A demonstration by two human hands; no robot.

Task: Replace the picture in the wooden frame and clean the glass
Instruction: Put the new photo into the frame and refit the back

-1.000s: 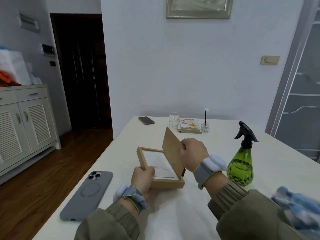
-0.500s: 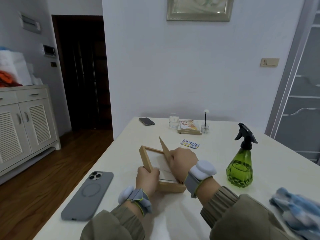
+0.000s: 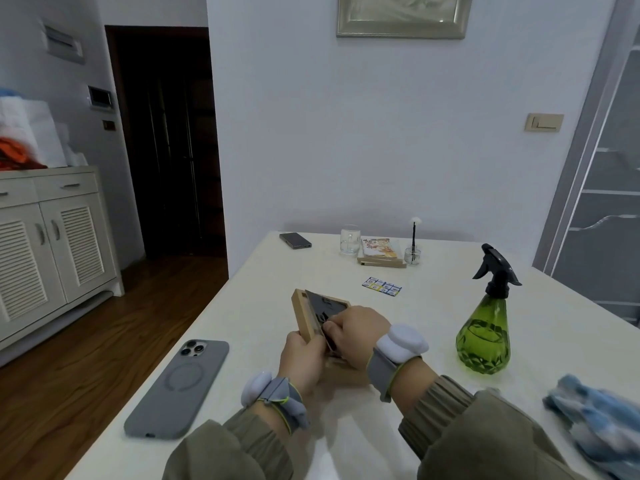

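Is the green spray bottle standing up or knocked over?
Standing up. The green spray bottle rests on its base on the table, black trigger on top.

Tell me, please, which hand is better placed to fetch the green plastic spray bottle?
Likely the right hand: the green spray bottle stands to its right, while the left hand grips the wooden frame.

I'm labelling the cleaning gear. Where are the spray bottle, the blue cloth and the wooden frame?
spray bottle (image 3: 483, 336), head view, on its green body.
blue cloth (image 3: 595, 420), head view, on its middle folds.
wooden frame (image 3: 301, 316), head view, on its left rail.
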